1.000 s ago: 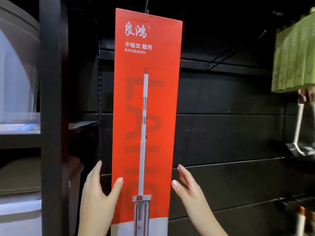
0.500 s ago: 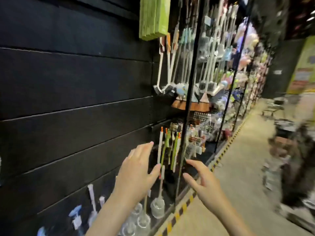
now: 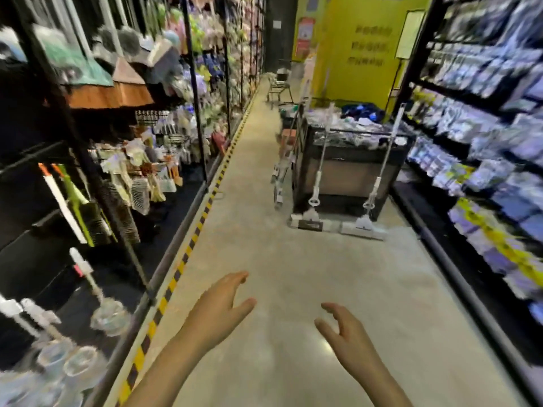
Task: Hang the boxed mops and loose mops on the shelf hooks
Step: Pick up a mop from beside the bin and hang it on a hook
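A second ago both hands were beside a tall red mop box hanging on the black wall. Now the view has turned away from that wall and looks down the shop aisle, and the red box is out of sight.

The left hand (image 3: 223, 304) is held out low over the floor (image 3: 293, 274). Its fingers are spread and loose, and it holds nothing. The right hand (image 3: 342, 327) is out too, a little lower. Its fingers are bent a bit like a claw, but it is empty and touches nothing. The two hands are apart, with bare floor between them.

Farther down the aisle stands a dark cart (image 3: 346, 171) piled with pale packs. Two loose mops lean on its front side. The left mop (image 3: 316, 183) and the right mop (image 3: 379, 183) both have their flat heads down on the floor, side by side, and their thin poles tilt up against the cart. They are well apart from the hands.

The shelf (image 3: 97, 183) on the left is full of hanging brushes and other cleaning things. A yellow and black stripe (image 3: 205, 207) runs along the floor beside it. Another shelf on the right (image 3: 484, 160) holds blurry blue and white packs.
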